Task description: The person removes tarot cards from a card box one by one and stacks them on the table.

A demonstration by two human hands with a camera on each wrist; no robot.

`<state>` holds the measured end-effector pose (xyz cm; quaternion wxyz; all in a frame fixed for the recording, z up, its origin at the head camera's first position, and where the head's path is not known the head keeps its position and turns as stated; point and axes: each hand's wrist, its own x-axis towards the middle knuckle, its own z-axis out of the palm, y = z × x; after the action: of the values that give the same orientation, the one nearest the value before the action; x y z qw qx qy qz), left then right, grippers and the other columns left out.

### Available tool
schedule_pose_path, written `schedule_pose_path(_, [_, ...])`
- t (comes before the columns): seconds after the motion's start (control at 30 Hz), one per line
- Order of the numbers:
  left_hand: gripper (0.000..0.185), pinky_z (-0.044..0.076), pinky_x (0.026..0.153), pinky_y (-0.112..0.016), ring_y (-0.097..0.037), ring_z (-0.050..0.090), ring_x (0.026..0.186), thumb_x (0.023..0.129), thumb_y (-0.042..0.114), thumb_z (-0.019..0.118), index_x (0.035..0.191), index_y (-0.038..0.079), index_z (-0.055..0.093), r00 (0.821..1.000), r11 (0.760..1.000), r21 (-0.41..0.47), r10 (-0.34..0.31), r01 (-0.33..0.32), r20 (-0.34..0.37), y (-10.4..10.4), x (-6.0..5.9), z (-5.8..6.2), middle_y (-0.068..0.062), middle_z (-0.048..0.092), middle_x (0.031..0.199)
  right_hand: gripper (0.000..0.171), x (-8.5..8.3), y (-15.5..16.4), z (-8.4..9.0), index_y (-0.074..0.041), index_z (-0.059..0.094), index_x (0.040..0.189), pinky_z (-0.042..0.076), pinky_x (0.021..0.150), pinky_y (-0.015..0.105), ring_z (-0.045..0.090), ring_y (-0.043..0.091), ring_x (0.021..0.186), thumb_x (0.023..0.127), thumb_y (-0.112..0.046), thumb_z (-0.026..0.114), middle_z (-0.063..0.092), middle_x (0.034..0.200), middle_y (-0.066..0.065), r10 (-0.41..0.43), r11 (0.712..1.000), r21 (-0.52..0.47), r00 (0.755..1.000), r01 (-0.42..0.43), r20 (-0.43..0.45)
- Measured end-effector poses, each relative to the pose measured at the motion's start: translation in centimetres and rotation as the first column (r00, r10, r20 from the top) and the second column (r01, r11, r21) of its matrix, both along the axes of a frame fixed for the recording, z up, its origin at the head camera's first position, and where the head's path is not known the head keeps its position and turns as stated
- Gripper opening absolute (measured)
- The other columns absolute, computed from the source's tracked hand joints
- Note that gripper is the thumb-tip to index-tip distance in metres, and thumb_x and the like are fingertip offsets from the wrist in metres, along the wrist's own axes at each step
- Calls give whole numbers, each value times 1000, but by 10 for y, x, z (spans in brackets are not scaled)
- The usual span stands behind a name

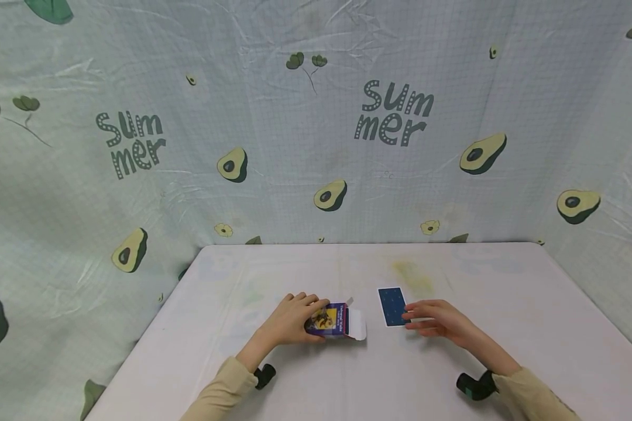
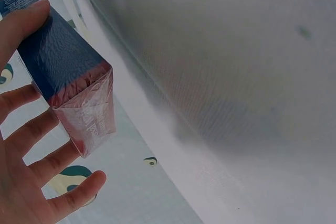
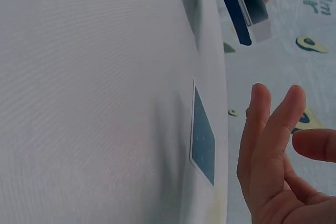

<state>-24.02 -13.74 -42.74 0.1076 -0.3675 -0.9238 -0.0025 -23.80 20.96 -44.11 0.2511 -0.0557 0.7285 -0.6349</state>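
A purple and yellow card box (image 1: pixel 330 318) is gripped by my left hand (image 1: pixel 291 321), thumb on one side and fingers on the other. Its white end flap (image 1: pixel 356 324) stands open toward the right. Clear wrap covers the box's far end (image 2: pixel 86 121) in the left wrist view. A single blue card (image 1: pixel 391 307) with a white border lies flat on the table, right of the box. My right hand (image 1: pixel 439 320) hovers at the card's right edge, fingers loosely extended and holding nothing. In the right wrist view, the card (image 3: pixel 202 137) lies below those fingers (image 3: pixel 262 145).
The table (image 1: pixel 347 380) has a white cover with a yellowish stain (image 1: pixel 413 276) behind the card. A hanging sheet (image 1: pixel 274 117) printed with avocados and lettering encloses the back and sides. Dark wrist cameras (image 1: pixel 476 386) sit on both wrists.
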Motion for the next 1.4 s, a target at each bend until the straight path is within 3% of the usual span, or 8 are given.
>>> schedule_pose_path(0.6, [72,38,75,-34,-13,48,91,65,56,68,125,23,48,999,1000,5,-29,29,-27,1,-4,3,4,56,107,54,-10,-19,11,11,43,124,51,66,22,66,11,87,88,-28,52,64,107,5,26,1000,-2,999,-26,-34])
schedule_pose_path(0.9, [73,38,77,-35,-14,48,93,65,57,68,125,22,48,998,999,-6,-32,31,-46,4,-3,3,4,55,110,51,-11,-36,14,8,50,120,52,69,27,66,15,85,85,-29,56,65,107,12,14,997,74,998,-10,-54])
schedule_pose_path(1.4, [72,38,79,-35,-13,47,94,65,55,67,127,24,46,997,999,-31,-22,20,-78,10,0,7,5,54,111,54,-10,-61,11,7,52,118,52,65,25,67,17,83,84,-34,59,67,102,11,63,996,74,995,-57,-81])
